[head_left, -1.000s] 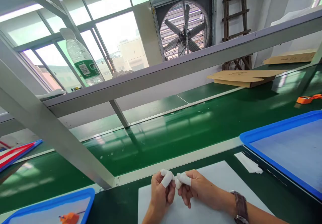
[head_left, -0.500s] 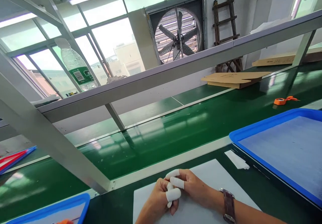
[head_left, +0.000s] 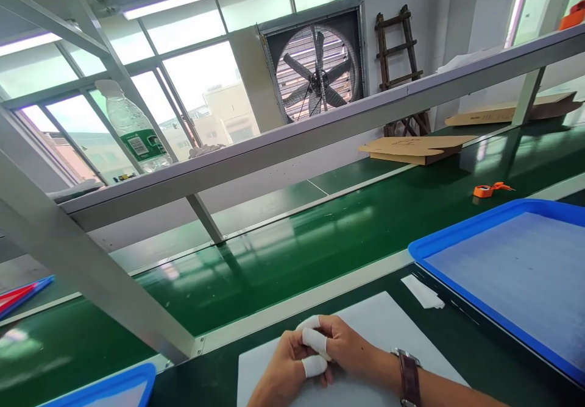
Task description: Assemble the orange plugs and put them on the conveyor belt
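Note:
My left hand [head_left: 286,367] and my right hand [head_left: 345,343] meet over a white sheet [head_left: 384,318] on the dark green bench. White finger cots [head_left: 314,340] cover several fingertips, the left thumb among them. The fingers of my left hand are curled inward, with its thumb pointing right. From the right, the thumb and forefinger of my right hand close over the left fingers. Whatever lies between them, if anything, is hidden. A watch with a brown strap [head_left: 410,378] is on my right wrist.
A blue-rimmed tray [head_left: 420,250] stands at right, beside a white paper scrap [head_left: 423,291]. Another blue tray [head_left: 148,378] sits lower left. Beyond runs a green belt [head_left: 283,242] carrying an orange tape dispenser-like item [head_left: 484,191]. A shelf rail [head_left: 283,145] holding a bottle [head_left: 137,133] crosses above.
The view has shifted slightly. My right thumb and forefinger have come down over my left fingers, and the hands are closer together, covering the white fingertips that showed between them.

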